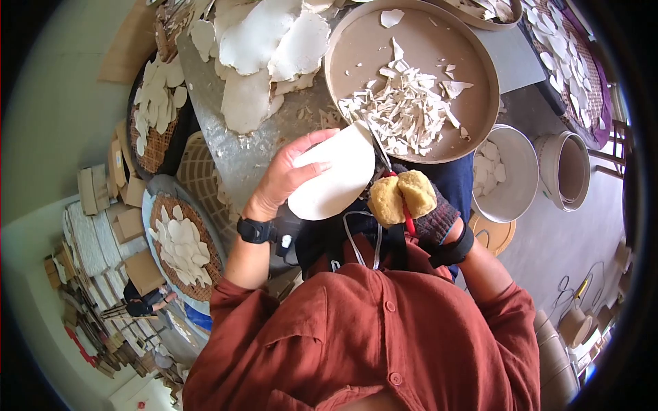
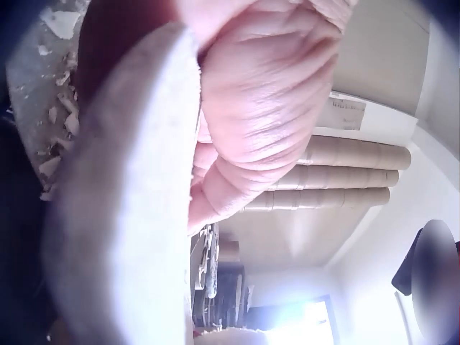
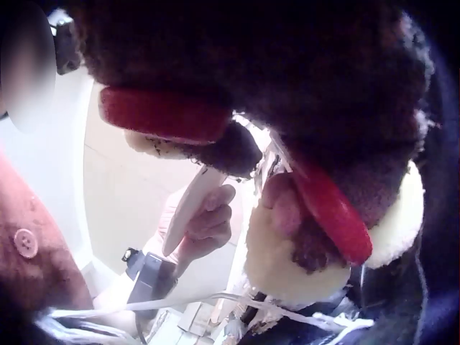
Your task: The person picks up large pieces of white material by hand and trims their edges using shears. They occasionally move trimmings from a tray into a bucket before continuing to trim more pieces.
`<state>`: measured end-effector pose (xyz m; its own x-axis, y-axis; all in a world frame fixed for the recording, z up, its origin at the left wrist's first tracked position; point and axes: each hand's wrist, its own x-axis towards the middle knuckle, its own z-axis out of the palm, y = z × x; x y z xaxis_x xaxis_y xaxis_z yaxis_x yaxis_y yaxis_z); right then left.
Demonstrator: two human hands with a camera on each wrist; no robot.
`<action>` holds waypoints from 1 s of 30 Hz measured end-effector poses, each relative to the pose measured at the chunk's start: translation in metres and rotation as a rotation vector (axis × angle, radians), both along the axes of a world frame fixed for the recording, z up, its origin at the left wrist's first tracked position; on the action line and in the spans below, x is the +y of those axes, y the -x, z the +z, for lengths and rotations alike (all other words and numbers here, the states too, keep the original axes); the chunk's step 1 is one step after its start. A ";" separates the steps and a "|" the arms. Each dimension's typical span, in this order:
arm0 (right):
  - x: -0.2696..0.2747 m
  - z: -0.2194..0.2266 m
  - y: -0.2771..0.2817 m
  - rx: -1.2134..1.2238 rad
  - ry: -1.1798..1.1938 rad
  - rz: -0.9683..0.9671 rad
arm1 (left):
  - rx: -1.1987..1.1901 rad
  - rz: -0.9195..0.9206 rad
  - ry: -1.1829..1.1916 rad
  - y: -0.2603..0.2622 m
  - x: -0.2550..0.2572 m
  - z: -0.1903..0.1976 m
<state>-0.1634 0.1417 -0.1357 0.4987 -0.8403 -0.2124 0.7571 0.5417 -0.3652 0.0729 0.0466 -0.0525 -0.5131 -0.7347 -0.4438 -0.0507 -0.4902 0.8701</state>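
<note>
A thin, off-white oval sheet (image 1: 340,171) is pinched at its left edge by my bare left hand (image 1: 282,172), thumb on top. In the left wrist view the sheet (image 2: 136,194) stands nearly edge-on beside the palm. My right hand (image 1: 440,218), in a dark knitted glove, grips red-handled shears (image 1: 410,222). Yellow foam padding (image 1: 404,197) covers part of that hand. The shear blades point away from me, right at the sheet's upper right edge. In the right wrist view both red handles (image 3: 334,215) show, spread apart around the gloved fingers.
A round, shallow tray (image 1: 495,89) with off-white offcuts (image 1: 404,109) stands just beyond the shears. Large irregular sheets (image 1: 257,41) lie on the metal table (image 1: 205,103). To the right are a white bucket (image 1: 524,178) with cut pieces and another bucket (image 1: 569,171). A woven tray (image 1: 157,212) is left.
</note>
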 end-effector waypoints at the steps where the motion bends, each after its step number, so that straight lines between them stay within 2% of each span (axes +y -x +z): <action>1: 0.000 0.004 0.004 -0.016 -0.038 0.027 | -0.001 -0.031 0.004 -0.002 -0.002 0.002; 2: 0.000 0.009 0.008 -0.032 -0.077 0.056 | -0.003 -0.059 0.006 -0.004 -0.005 0.004; 3: 0.000 0.018 0.014 0.142 -0.041 0.061 | -0.006 -0.084 0.007 -0.007 -0.006 0.006; 4: 0.001 0.023 0.024 0.770 0.325 0.117 | -0.021 -0.117 0.012 -0.011 -0.006 0.007; 6: -0.006 0.047 0.040 0.926 0.475 0.227 | -0.052 -0.189 0.020 -0.018 -0.006 0.008; 7: -0.011 0.054 0.043 1.154 0.773 0.230 | -0.078 -0.197 -0.035 -0.023 -0.004 0.008; 9: -0.013 0.055 0.041 1.221 0.821 0.199 | -0.130 -0.223 -0.143 -0.032 -0.003 0.010; 11: -0.010 0.049 0.038 1.247 0.801 0.206 | -0.173 -0.263 0.018 -0.038 0.000 0.014; 12: -0.004 0.039 0.034 1.021 0.556 0.125 | -0.194 -0.285 0.103 -0.040 0.001 0.017; 13: 0.004 0.025 0.029 0.789 0.318 0.045 | -0.130 -0.328 0.507 -0.038 0.000 0.019; 14: 0.007 0.009 0.027 0.606 0.254 -0.009 | -0.222 -0.233 0.655 -0.033 0.007 0.028; 16: 0.008 -0.013 0.019 0.156 0.127 -0.093 | -0.184 -0.061 0.617 -0.039 0.014 0.024; 17: 0.007 -0.017 0.015 0.097 0.098 -0.094 | -0.160 0.015 0.580 -0.040 0.018 0.024; 18: 0.008 -0.003 0.008 0.035 0.021 -0.088 | -0.134 0.091 0.545 -0.041 0.022 0.024; 19: 0.012 -0.001 0.001 -0.112 -0.145 -0.125 | -0.144 0.087 0.417 -0.049 0.026 0.020; 20: 0.013 -0.008 0.000 0.181 0.020 -0.096 | -0.153 0.088 0.291 -0.055 0.031 0.017; 22: 0.013 -0.026 -0.001 0.711 0.287 -0.055 | -0.054 0.126 0.361 -0.049 0.036 0.016; 25: 0.019 -0.070 0.000 1.596 1.096 0.060 | -0.007 0.230 0.045 -0.041 0.042 0.016; 26: 0.015 -0.058 0.000 1.768 1.222 0.091 | -0.041 0.210 0.190 -0.035 0.040 0.025; 27: 0.009 -0.044 -0.001 1.938 1.352 0.112 | 0.121 0.214 0.194 -0.032 0.043 0.021; 30: -0.006 -0.023 0.004 1.237 0.742 0.321 | 0.254 0.359 0.222 -0.022 0.041 0.024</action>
